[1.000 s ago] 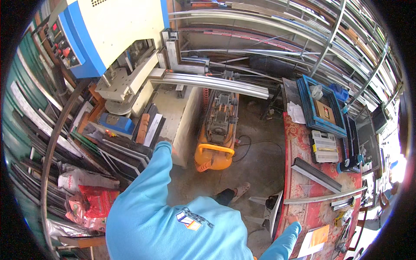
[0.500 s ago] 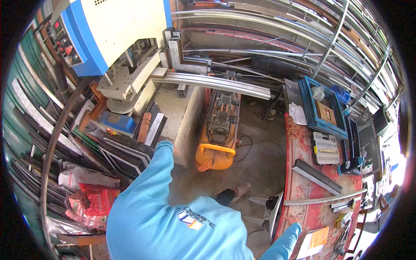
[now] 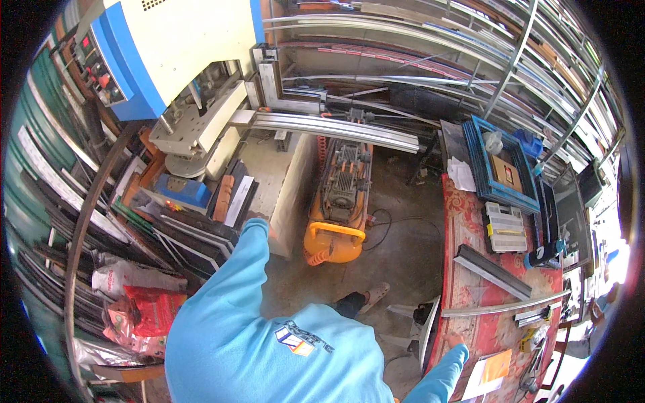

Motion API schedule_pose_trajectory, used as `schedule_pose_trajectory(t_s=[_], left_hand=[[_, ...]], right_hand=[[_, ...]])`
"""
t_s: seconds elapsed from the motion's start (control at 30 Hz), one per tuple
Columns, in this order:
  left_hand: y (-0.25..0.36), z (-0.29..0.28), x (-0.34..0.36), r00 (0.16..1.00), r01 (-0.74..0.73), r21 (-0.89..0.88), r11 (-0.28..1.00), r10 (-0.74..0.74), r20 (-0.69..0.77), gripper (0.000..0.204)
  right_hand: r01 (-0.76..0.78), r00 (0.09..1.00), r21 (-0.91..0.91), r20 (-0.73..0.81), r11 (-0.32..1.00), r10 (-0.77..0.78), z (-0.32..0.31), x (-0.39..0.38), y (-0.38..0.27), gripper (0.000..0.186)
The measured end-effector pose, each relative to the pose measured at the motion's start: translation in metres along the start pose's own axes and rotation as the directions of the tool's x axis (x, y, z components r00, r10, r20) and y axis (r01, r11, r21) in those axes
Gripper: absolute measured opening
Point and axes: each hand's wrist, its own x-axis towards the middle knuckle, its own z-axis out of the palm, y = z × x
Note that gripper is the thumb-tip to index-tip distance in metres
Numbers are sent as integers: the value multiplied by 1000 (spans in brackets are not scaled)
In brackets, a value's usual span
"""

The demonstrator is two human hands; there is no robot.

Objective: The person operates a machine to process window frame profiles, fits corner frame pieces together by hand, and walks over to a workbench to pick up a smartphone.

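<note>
Our right hand (image 3: 457, 341) is resting on the red cloth (image 3: 460, 201), near the silver bar (image 3: 504, 307) lying across it; the fingers are blending into the cloth, so we are not managing to tell how far they are spreading, though nothing is showing in them. Our left hand (image 3: 271, 231) is hiding almost wholly behind its cuff (image 3: 255, 225), near the white strip (image 3: 240, 201), leaving us unable to tell its grip. We are judging the bar light and stiff, perhaps slippery in a loose hold and easily scratched; we are favouring a hold near its middle, keeping fingers off the dark channel (image 3: 492, 272) beyond.
</note>
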Motion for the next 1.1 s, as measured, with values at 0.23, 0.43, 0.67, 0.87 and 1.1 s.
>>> schedule_pose_trajectory(t_s=[0.23, 0.43, 0.67, 0.87, 1.1], left_hand=[[-12, 24, 33, 995, 24, 3, 1000, -24, -102, 65], [0, 16, 27, 971, 133, -110, 985, -152, -184, 63], [-4, 22, 37, 971, 107, -111, 988, -128, -203, 65], [-3, 11, 20, 981, 131, -179, 975, -153, -116, 68], [5, 0, 5, 982, 131, -148, 980, -149, -116, 70]], right_hand=[[69, 996, -144, -44, 987, -76, -6, 2, -7, 25], [-195, 981, 274, 40, 942, 191, 32, 11, 18, 33], [20, 999, 10, 33, 1000, -20, 23, 7, 17, 30], [-23, 997, 18, 69, 1000, 21, 7, 2, 0, 29], [-251, 967, 264, 35, 931, 251, 63, 26, 43, 36]])
